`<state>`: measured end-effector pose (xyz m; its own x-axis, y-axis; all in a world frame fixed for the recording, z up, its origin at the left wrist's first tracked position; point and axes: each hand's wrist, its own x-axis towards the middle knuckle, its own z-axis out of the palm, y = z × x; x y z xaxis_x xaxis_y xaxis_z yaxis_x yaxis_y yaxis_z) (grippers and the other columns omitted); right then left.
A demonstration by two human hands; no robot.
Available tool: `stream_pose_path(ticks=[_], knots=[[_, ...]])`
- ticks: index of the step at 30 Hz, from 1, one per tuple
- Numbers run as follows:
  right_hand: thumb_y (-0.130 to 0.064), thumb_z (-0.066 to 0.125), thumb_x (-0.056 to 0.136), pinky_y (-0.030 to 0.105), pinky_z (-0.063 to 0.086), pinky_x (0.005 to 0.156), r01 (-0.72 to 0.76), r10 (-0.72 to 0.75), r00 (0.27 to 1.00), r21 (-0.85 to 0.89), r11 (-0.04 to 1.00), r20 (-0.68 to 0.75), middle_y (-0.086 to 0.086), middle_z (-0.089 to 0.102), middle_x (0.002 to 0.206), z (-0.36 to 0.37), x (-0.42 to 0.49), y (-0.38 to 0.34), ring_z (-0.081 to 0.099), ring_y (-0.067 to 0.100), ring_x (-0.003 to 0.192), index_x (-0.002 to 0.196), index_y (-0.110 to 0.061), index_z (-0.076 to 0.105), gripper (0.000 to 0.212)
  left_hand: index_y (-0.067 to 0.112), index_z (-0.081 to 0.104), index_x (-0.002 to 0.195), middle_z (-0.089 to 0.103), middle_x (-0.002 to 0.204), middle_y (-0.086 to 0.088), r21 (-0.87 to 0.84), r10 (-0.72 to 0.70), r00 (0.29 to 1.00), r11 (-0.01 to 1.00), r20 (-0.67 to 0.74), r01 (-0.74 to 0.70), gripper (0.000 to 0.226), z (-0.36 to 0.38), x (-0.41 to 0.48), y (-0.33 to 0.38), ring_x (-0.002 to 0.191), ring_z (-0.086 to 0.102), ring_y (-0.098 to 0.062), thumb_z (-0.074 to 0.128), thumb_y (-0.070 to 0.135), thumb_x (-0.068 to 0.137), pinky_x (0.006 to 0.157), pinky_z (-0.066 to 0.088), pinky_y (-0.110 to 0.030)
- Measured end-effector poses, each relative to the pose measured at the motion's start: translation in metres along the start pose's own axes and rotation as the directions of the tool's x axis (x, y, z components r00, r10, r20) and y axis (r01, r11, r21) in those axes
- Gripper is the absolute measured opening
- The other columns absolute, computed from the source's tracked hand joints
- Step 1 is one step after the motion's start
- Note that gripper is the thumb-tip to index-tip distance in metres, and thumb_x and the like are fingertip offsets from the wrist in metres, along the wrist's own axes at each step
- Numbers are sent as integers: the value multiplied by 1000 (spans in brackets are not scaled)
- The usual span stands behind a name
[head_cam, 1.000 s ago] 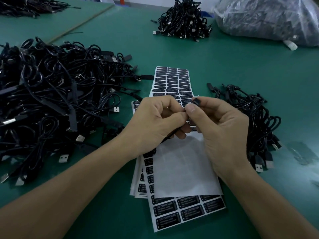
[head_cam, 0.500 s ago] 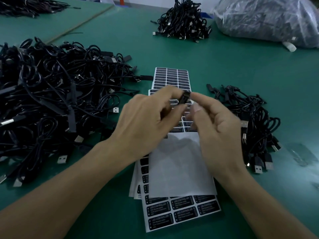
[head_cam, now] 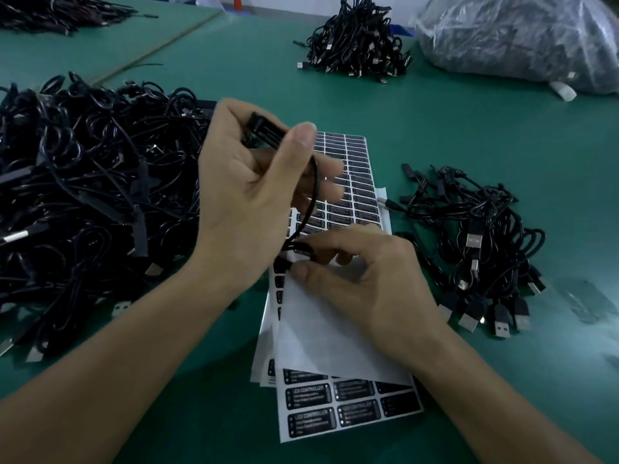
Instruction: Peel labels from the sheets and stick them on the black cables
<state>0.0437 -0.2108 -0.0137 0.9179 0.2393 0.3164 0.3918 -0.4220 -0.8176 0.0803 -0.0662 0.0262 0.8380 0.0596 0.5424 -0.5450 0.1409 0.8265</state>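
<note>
Hands split apart since half a second ago: left hand [head_cam: 248,202] went up and left, right hand [head_cam: 378,289] dropped low over the label sheets [head_cam: 355,410], black cable [head_cam: 316,185] now strung between them

Left thumb and curled fingers pinch the cable's inline block [head_cam: 264,127]. Right thumb and forefinger pinch its lower looped end just above the sheets, other right fingers curled under

Around: big cable pile [head_cam: 83,195] to my left, smaller cable pile [head_cam: 475,249] to my right with USB plugs [head_cam: 499,324] facing me. Another heap [head_cam: 355,38] and a clear plastic bag [head_cam: 519,41] sit at the far side of the green table [head_cam: 452,128]

In the way: both hands cover the middle of the sheets, and a blank white backing sheet [head_cam: 321,336] lies over the stack, so only the far rows and the nearest rows show

Readable: nearest labels [head_cam: 310,395] say "LED CONTROLLER". Smaller lines under that are too blurred, far rows too small
</note>
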Motion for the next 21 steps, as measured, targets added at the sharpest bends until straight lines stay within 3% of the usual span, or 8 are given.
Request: stream_pose_path(ticks=[3,6,10,13,16,18,21], knots=[[-24,70,90,15,50,69,3,4,998,106,994,-61,-22,72,86,-1,0,0,68,6,81,97,-33,77,13,14,40,94,76,76,-8,-68,-77,994,995,-72,72,16,-2,4,0,61,74,-23,51,16,105,46,55,-30],[-15,69,92,12,51,73,19,3,992,178,984,-123,-18,74,89,-3,2,-2,70,6,85,97,-32,75,19,11,42,94,76,78,-9,-129,-142,980,984,-137,125,22,-12,12,1,63,74,-22,40,27,109,45,50,-25],[-11,65,94,26,58,76,-4,34,994,279,960,-103,-8,75,90,-5,2,-3,71,13,83,99,-24,74,16,12,55,85,75,76,-4,-133,-223,948,971,-229,196,41,-24,21,1,62,72,-19,33,36,110,47,50,-24],[-20,60,97,35,59,79,-43,53,998,250,967,-32,-6,73,91,-3,0,-5,70,17,87,97,-26,69,11,15,64,81,75,75,-3,-72,-238,936,971,-257,227,47,-29,23,-2,62,71,-19,35,39,109,48,50,-24],[-22,61,98,31,58,78,-92,87,995,160,983,38,-9,71,90,-3,1,-5,68,12,87,93,-28,66,9,14,69,85,75,75,-3,-49,-247,945,969,-214,242,46,-34,24,-6,60,70,-17,40,40,108,46,50,-23],[-30,69,92,24,55,72,-148,138,986,112,983,98,-14,71,89,-1,2,-5,67,6,83,93,-32,66,4,15,69,88,76,77,-4,0,-274,955,961,-114,276,37,-34,24,-8,59,70,-16,50,41,104,45,49,-22],[-35,78,84,17,48,66,-168,160,979,51,985,129,-19,70,90,1,1,-2,64,0,77,105,-38,64,25,17,70,87,76,78,-7,77,-323,946,945,35,319,29,-27,19,-11,60,71,-17,64,46,91,45,49,-21]])
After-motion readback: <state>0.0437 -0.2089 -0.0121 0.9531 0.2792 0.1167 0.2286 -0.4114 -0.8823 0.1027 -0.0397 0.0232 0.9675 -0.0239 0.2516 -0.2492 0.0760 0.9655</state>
